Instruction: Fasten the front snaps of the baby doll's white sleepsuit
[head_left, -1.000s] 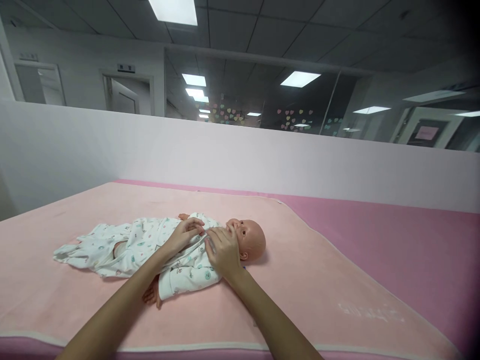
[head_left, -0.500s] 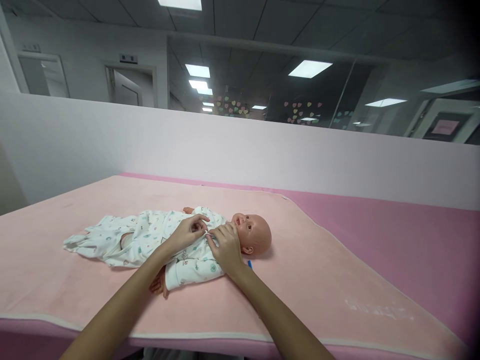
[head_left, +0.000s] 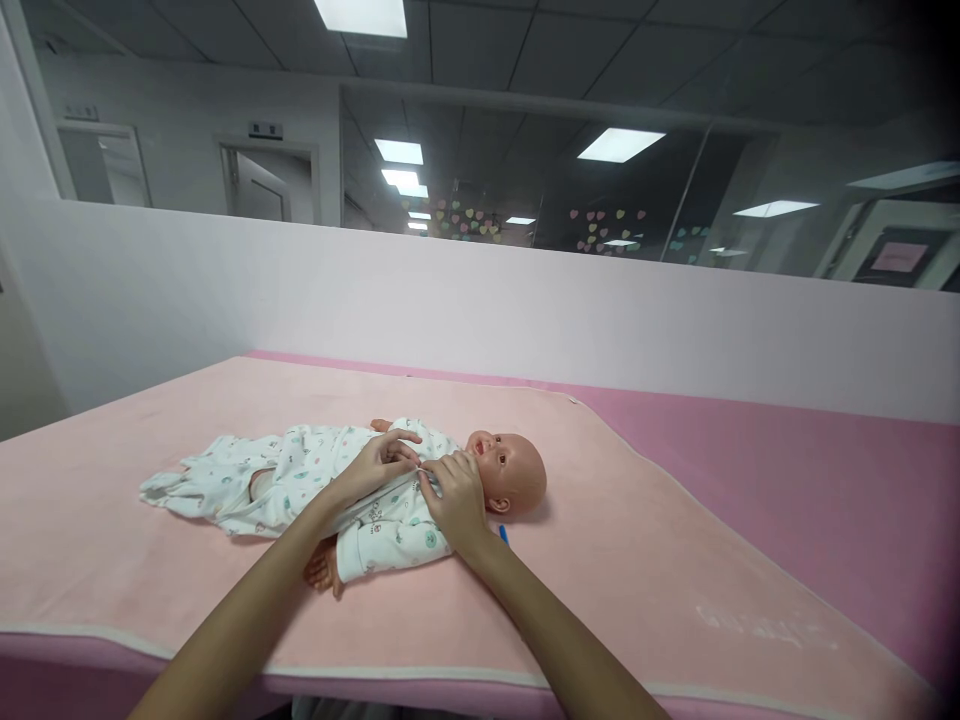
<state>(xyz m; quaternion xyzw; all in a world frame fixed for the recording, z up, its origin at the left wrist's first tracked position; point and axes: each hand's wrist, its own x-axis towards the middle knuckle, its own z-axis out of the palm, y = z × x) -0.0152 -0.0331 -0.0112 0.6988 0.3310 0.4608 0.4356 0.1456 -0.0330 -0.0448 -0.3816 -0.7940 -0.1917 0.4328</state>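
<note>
A baby doll [head_left: 510, 470] lies on its back on a peach blanket [head_left: 637, 560], head to the right. It wears a white patterned romper [head_left: 300, 475]. My left hand [head_left: 373, 465] pinches the romper's front flap at the chest. My right hand [head_left: 450, 495] meets it there, fingers closed on the other edge of the cloth just below the doll's chin. The doll's near bare hand [head_left: 324, 568] sticks out of its sleeve beside my left forearm.
The blanket covers a pink padded table [head_left: 825, 480] backed by a low white partition [head_left: 480, 300]. Behind it are glass walls and doors. A small blue object [head_left: 502, 533] peeks out under the doll's head.
Both hands stay on the doll's chest, with the fingers drawn slightly closer together. The view has shifted a little, so the doll sits further right in the frame.
</note>
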